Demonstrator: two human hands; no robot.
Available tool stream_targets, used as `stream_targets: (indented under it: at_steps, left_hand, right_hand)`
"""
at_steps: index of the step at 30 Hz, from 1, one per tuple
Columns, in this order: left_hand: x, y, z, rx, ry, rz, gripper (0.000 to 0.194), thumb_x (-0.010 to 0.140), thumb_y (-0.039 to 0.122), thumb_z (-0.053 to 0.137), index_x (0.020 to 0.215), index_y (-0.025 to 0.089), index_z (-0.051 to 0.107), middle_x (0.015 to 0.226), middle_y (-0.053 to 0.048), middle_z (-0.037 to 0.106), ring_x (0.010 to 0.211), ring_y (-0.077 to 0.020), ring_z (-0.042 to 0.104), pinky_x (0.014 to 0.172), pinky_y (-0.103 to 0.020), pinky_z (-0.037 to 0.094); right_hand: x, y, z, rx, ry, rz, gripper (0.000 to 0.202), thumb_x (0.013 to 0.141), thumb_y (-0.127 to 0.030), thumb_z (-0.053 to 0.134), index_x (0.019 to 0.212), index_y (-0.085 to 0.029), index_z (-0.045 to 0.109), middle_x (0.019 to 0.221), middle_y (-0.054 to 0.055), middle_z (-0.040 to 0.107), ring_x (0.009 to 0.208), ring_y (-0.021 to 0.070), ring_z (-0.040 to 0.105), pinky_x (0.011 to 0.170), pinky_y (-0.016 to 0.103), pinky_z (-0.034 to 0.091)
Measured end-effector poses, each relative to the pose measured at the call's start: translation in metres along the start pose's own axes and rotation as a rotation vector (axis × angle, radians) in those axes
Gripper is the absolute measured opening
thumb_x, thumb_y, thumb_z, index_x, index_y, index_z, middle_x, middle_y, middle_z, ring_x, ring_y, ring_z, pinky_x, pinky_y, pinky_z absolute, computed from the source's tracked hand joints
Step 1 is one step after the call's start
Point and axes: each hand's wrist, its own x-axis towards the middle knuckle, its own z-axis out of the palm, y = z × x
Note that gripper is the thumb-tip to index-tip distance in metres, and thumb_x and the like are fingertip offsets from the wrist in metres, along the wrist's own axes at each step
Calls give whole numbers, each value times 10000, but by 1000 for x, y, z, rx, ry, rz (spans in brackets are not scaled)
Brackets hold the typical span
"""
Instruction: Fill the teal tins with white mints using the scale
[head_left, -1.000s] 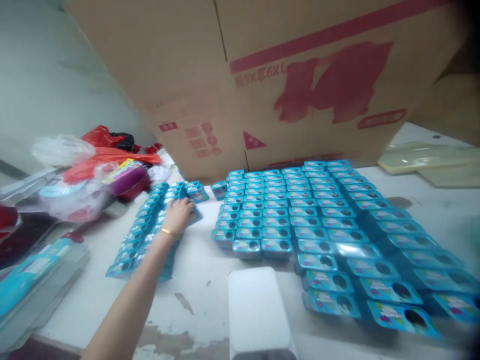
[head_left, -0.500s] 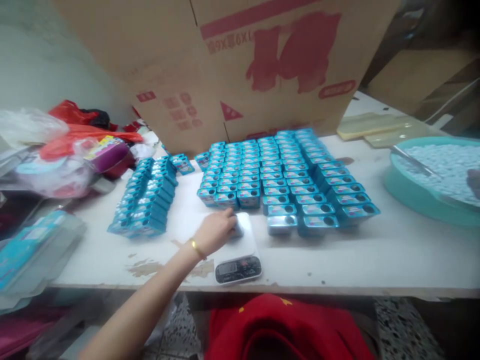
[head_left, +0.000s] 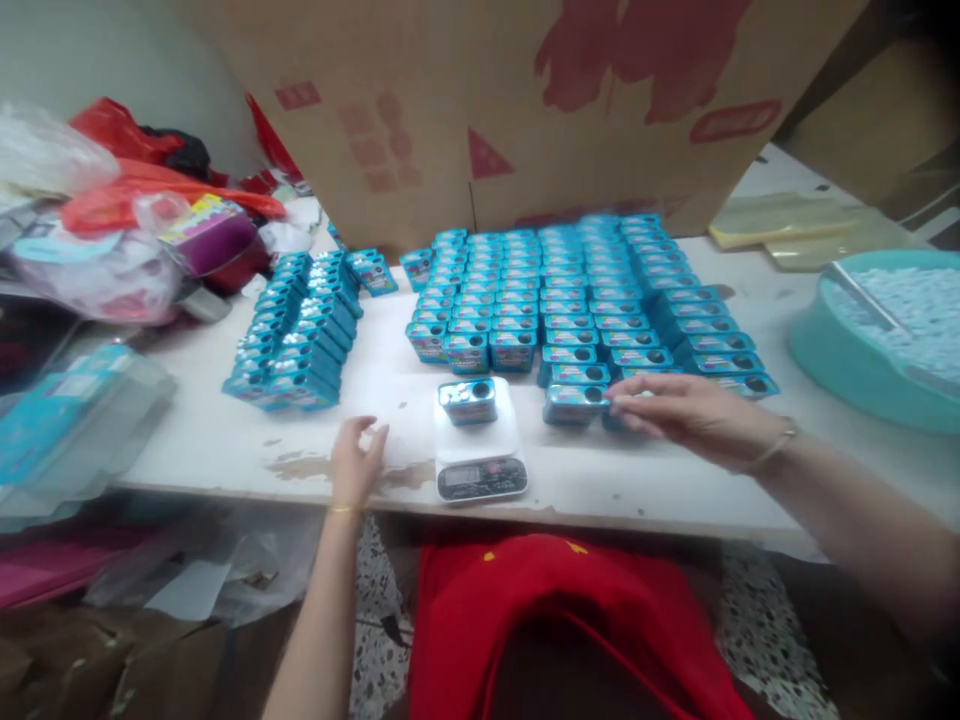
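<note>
A blue tin with white pieces on its top (head_left: 468, 401) stands on the white scale (head_left: 486, 440), whose dark display faces me. My left hand (head_left: 358, 455) is left of the scale above the table, thumb and fingers apart, holding nothing. Over the front of the right-hand tin rows, my right hand (head_left: 667, 408) has its fingers close together beside a tin (head_left: 576, 402). Whether something small is between those fingertips is too blurred to tell. Rows of blue tins (head_left: 513, 350) fill the table behind the scale. Another double row (head_left: 300, 345), topped with white pieces, is at the left.
A large cardboard box (head_left: 420, 120) rises behind the tins. The turquoise basin (head_left: 840, 350) at the right holds pale pieces and a metal tool. Plastic bags (head_left: 97, 270) and a purple item (head_left: 217, 235) lie at the left. Clear and blue packaging (head_left: 75, 430) sits at the left edge.
My left hand has let go of the tin on the scale and moved left. My right hand has come from the basin to the front tins. The view has shifted.
</note>
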Motion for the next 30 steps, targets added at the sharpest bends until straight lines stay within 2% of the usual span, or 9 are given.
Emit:
stream_targets:
  at_steps: [2, 4, 9, 15, 21, 26, 30]
  left_hand:
    - [-21, -19, 20, 18, 24, -29, 322, 827, 398, 489, 1020, 143, 531, 1034, -127, 580, 1019, -250, 537, 917, -435, 427]
    - [-34, -26, 32, 40, 41, -36, 363, 825, 385, 501, 1091, 137, 511, 1122, -156, 547, 1102, -271, 493, 963, -463, 388]
    - [-39, -24, 34, 95, 67, -34, 342, 849, 384, 480, 1088, 145, 528, 1134, -144, 546, 1111, -264, 487, 980, -441, 379]
    - [-39, -28, 34, 93, 84, -28, 317, 857, 376, 482, 1059, 139, 541, 1126, -136, 554, 1109, -251, 490, 992, -413, 376]
    - [-38, -29, 34, 66, 80, -23, 306, 854, 363, 491, 1056, 140, 543, 1123, -138, 556, 1110, -251, 490, 989, -418, 380]
    - [-37, -30, 35, 55, 87, -29, 297, 846, 365, 504, 1051, 155, 546, 1124, -134, 553, 1109, -258, 494, 983, -432, 383]
    - [-37, -30, 35, 59, 94, -20, 301, 846, 368, 509, 1049, 149, 548, 1114, -134, 559, 1104, -255, 495, 988, -427, 383]
  right_hand:
    - [7, -10, 29, 32, -135, 48, 296, 691, -351, 731, 881, -132, 671, 653, 29, 608, 536, 79, 501, 512, 231, 403]
    - [16, -20, 50, 30, -202, 62, 320, 672, -355, 741, 866, -117, 654, 602, 5, 587, 519, 73, 483, 500, 221, 381]
    - [38, -40, 81, -61, -250, 6, 263, 690, -305, 713, 845, -107, 638, 530, -21, 568, 452, 53, 445, 474, 214, 346]
    - [60, -48, 98, -130, -276, -42, 230, 697, -291, 709, 820, -110, 638, 532, -16, 575, 436, 52, 444, 452, 208, 338]
    - [72, -55, 110, -257, -269, -106, 68, 787, -180, 602, 805, -117, 620, 514, -26, 562, 427, 53, 441, 449, 192, 354]
    - [78, -68, 122, -534, -245, -117, 81, 797, -127, 580, 829, -123, 655, 500, -31, 545, 441, 72, 487, 475, 196, 391]
    - [79, -77, 129, -763, -231, -163, 154, 778, -112, 614, 912, -138, 685, 644, 4, 621, 530, 101, 569, 593, 232, 442]
